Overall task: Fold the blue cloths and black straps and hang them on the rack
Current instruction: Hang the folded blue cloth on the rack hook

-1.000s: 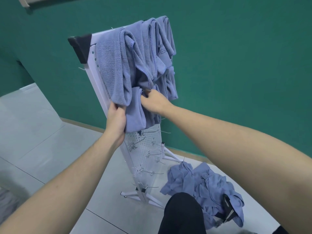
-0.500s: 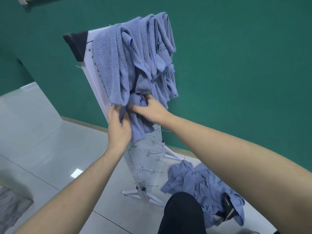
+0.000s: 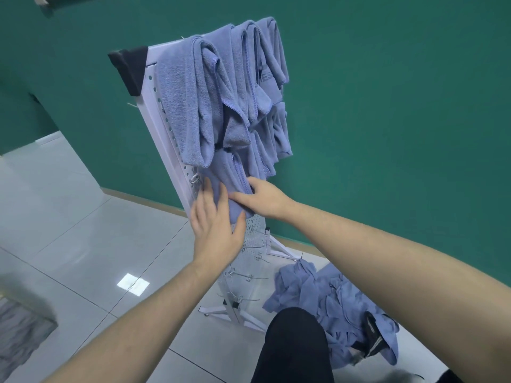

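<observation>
1. Against the white pegboard rack (image 3: 166, 139), a person's two hands work a folded blue cloth (image 3: 235, 189) hung in the second row. The left hand (image 3: 215, 225) lies flat with fingers (image 3: 206, 189) spread along the cloth's left edge and the thumb under its lower fold; the right hand (image 3: 265, 199) presses from the other side, its fingers straight on the fabric.

2. Above the fingers, several blue cloths (image 3: 210, 92) are already folded and draped over the top of the rack, with more hanging behind them to the right — a good share of the job looks done.

3. Below the fingers, bare hooks (image 3: 249, 277) stick out of the lower panel, not yet used.

4. Down and to the right of the hands, on the tiled floor (image 3: 83, 244), a heap of unfolded blue cloths (image 3: 323, 297) lies beside the rack's foot, with a black strap (image 3: 372, 331) partly buried in it. Judging from the heap, many cloths and at least this strap remain to be folded and hung; no strap can be seen on the rack.

5. Compared with half a second ago, both hands sit lower on the cloth — the left has opened from a grip into a flat, smoothing touch, and the cloth hangs straighter below the top row.
</observation>
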